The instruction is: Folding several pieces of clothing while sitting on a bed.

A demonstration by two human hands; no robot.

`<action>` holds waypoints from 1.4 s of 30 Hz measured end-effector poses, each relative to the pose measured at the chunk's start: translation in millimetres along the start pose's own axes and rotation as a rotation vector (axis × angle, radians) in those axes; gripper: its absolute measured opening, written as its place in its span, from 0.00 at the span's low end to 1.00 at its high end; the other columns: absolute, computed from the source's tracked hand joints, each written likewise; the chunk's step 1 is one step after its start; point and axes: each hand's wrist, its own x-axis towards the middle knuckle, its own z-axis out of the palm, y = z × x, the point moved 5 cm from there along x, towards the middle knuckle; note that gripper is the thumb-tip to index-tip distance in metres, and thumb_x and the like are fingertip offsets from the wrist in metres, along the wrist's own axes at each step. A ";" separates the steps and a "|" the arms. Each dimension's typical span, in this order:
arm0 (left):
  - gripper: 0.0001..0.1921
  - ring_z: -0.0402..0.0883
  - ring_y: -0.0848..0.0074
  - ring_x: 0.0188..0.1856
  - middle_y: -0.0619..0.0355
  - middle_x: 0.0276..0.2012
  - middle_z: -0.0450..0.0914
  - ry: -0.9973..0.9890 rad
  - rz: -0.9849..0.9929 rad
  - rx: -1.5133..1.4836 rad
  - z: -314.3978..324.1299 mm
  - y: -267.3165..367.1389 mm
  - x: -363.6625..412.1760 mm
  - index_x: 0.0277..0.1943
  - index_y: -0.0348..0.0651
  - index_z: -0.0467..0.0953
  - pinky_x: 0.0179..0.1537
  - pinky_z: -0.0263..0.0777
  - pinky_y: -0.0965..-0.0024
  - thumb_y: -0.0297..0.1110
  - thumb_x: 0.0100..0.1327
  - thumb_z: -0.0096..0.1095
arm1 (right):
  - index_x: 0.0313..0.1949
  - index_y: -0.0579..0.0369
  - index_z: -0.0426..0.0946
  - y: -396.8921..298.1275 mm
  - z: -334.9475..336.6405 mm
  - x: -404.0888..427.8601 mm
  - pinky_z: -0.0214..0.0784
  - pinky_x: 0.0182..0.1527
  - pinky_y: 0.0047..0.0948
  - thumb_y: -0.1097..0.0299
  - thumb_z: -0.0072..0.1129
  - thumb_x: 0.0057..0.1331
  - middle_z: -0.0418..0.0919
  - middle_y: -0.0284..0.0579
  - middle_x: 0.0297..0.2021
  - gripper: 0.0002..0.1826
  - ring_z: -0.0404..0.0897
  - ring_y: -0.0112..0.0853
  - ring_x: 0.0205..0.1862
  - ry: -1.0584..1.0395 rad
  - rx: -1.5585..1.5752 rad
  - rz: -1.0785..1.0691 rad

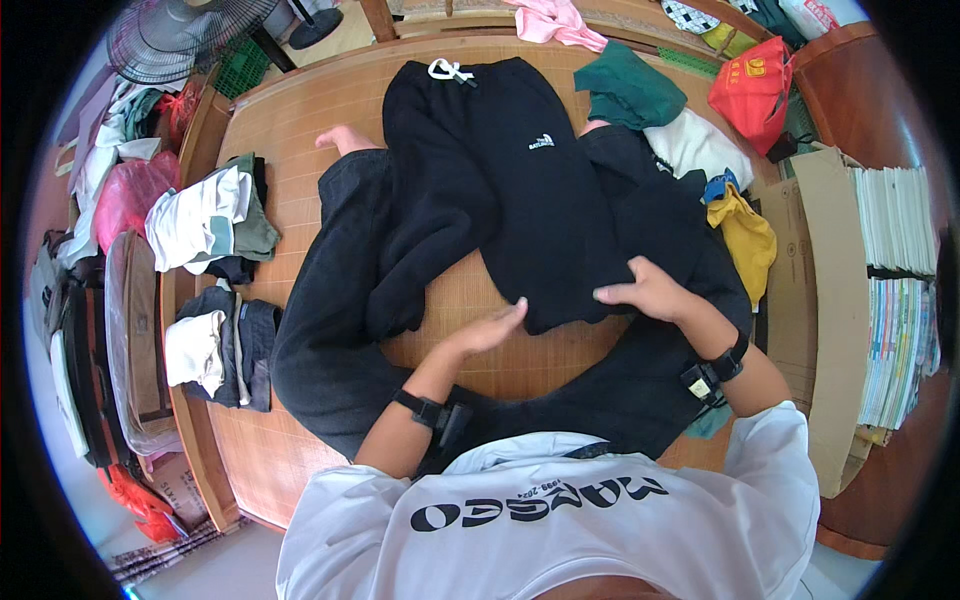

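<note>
Black sweatpants (517,180) with a white drawstring (448,71) and a small white logo lie spread on the bamboo mat (517,371), between my bent legs. Their waistband points away from me and one leg reaches towards my hands. My left hand (491,330) is beside the inner edge of that leg's hem, fingers together and extended; whether it touches the cloth I cannot tell. At the other side of the same hem, my right hand (649,291) has thumb and fingers apart, its fingertips at the fabric. Neither hand visibly grips the cloth.
Folded clothes lie in two piles (202,217) (225,349) along the left edge. At the right are a green garment (630,86), a white one (701,146), a yellow one (746,232), a red bag (752,94) and a cardboard box (821,322). A fan (187,34) stands at the upper left.
</note>
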 end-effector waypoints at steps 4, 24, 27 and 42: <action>0.45 0.45 0.60 0.70 0.47 0.69 0.45 -0.036 0.060 -0.864 21.0 14.5 17.9 0.69 0.39 0.41 0.68 0.40 0.56 0.70 0.62 0.29 | 0.47 0.64 0.72 -5.2 -16.8 4.0 0.68 0.49 0.27 0.68 0.59 0.58 0.78 0.43 0.41 0.19 0.77 0.32 0.43 0.094 0.448 -0.078; 0.26 0.74 0.72 0.47 0.55 0.45 0.75 0.159 0.638 -0.474 -3.6 96.1 -58.2 0.52 0.34 0.70 0.51 0.67 0.69 0.32 0.50 0.70 | 0.57 0.63 0.64 4.8 14.6 -33.9 0.67 0.56 0.42 0.74 0.52 0.58 0.71 0.53 0.52 0.25 0.74 0.41 0.52 0.043 0.893 -0.280; 0.25 0.74 0.68 0.50 0.53 0.48 0.75 0.012 0.515 -0.804 1.7 81.1 -56.5 0.54 0.33 0.69 0.53 0.67 0.67 0.31 0.54 0.64 | 0.55 0.64 0.65 11.2 12.9 -37.3 0.68 0.54 0.42 0.74 0.50 0.59 0.73 0.54 0.50 0.23 0.75 0.42 0.51 -0.060 1.095 -0.155; 0.42 0.64 0.62 0.62 0.46 0.62 0.63 -0.823 0.542 -1.338 43.3 67.1 -112.8 0.63 0.30 0.57 0.63 0.55 0.64 0.32 0.44 0.68 | 0.61 0.62 0.59 43.5 33.0 -82.4 0.60 0.60 0.43 0.65 0.53 0.59 0.66 0.54 0.58 0.31 0.69 0.42 0.58 -0.491 1.234 -0.227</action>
